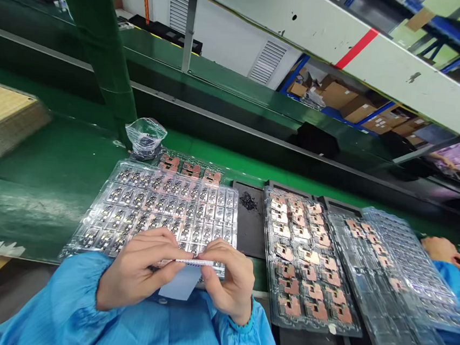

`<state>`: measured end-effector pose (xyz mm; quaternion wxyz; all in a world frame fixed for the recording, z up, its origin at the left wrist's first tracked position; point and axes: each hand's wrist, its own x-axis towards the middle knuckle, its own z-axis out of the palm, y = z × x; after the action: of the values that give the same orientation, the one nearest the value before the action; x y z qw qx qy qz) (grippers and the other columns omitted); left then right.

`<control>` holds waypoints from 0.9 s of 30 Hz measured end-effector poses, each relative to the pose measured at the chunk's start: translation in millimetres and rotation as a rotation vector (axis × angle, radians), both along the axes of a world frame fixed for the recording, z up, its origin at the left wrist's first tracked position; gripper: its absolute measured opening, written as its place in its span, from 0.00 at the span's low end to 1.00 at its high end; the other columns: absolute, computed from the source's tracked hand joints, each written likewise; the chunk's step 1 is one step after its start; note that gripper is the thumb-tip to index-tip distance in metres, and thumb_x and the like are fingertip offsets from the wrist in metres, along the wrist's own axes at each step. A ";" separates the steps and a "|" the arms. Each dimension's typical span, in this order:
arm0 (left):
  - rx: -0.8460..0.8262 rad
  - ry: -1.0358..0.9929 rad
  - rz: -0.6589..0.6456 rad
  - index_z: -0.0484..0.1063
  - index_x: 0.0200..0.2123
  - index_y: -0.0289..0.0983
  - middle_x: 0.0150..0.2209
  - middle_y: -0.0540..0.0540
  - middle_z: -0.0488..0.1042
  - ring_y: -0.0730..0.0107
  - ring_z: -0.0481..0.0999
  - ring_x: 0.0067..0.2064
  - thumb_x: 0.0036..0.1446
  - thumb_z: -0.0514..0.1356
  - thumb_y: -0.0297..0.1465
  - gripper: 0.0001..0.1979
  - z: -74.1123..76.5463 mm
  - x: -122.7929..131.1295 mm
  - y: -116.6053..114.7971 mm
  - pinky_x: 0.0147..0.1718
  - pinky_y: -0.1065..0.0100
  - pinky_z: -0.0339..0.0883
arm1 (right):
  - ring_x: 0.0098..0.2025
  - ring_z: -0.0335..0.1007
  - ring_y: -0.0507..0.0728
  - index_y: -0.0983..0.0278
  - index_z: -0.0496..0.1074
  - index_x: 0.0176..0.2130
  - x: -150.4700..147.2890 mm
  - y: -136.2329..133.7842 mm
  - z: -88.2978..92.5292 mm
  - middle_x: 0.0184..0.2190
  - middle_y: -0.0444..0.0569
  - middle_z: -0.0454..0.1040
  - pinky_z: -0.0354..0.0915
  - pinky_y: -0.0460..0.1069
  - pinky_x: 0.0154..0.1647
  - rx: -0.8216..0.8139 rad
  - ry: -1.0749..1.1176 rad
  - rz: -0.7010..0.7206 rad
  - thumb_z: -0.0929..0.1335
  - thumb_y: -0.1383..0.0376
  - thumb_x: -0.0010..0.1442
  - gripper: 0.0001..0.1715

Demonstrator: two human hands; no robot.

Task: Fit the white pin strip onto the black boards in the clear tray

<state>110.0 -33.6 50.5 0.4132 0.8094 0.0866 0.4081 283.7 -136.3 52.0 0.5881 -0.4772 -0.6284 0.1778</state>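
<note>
My left hand [139, 269] and my right hand [230, 281] meet in front of my chest, and both pinch a thin white strip [195, 262]. A pale blue film [181, 281] hangs down from the strip. Just below my hands lies a clear blister tray [149, 208] holding rows of small dark circuit modules, and my fingers rest over its near edge. Both of my sleeves are blue cleanroom cloth with gathered cuffs. The strip's underside is partly hidden by my fingers.
Copper-coloured parts fill a clear tray [306, 261] to the right, beside a black mat [247, 223] with dark scraps. Further right lies a stacked clear tray [391, 275]. A co-worker's hands [448, 253] rest at the right edge. A small plastic bag [146, 137] stands on the green bench.
</note>
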 end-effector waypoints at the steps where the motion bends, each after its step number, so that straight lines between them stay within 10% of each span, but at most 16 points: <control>1: 0.015 -0.009 -0.003 0.76 0.43 0.33 0.30 0.47 0.78 0.68 0.75 0.35 0.59 0.61 0.21 0.09 0.2 0.5 0.0 0.38 0.63 0.72 | 0.31 0.71 0.57 0.64 0.75 0.44 -0.1 -0.2 0.0 0.31 0.51 0.76 0.68 0.54 0.32 -0.005 0.003 0.001 0.67 0.71 0.60 0.11; 27: 0.050 -0.014 -0.057 0.74 0.45 0.35 0.30 0.47 0.78 0.70 0.75 0.30 0.61 0.58 0.21 0.11 1.9 -3.0 4.2 0.39 0.61 0.71 | 0.28 0.70 0.57 0.68 0.75 0.42 -3.3 6.9 -3.4 0.26 0.52 0.74 0.68 0.53 0.30 0.161 -0.129 -0.020 0.65 0.70 0.65 0.09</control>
<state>107.0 -29.4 52.4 0.4051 0.8187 0.0506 0.4037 280.4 -129.5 48.6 0.5846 -0.4449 -0.6725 0.0898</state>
